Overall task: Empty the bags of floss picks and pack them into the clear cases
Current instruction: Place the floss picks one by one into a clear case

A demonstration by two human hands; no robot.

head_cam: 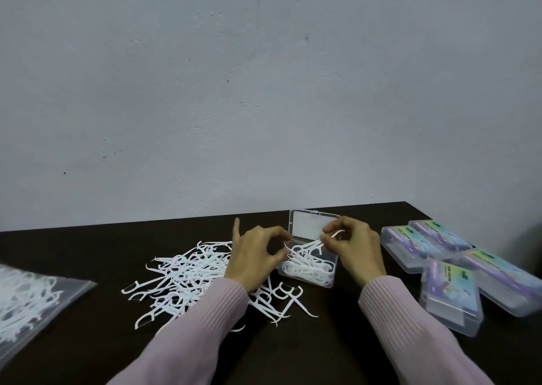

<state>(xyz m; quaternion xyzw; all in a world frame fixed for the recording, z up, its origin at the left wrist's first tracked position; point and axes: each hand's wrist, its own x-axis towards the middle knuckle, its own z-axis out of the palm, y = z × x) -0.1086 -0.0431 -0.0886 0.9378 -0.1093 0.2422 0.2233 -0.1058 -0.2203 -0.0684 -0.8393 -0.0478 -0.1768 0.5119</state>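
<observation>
Several floss picks [308,245], featherlight and tangle-prone, are pinched by the right hand [356,245] over the open case [306,267]; left hand [255,252] at nine o'clock, curled, grip unclear.

Two bare hands, left hand [255,257], right hand [356,249], pale pink ribbed knit sleeves [205,323], snug cuffs

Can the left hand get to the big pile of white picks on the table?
Probably yes. The left hand hovers right at the edge of the loose pile of floss picks, and nothing lies between them on the dark table.
</observation>
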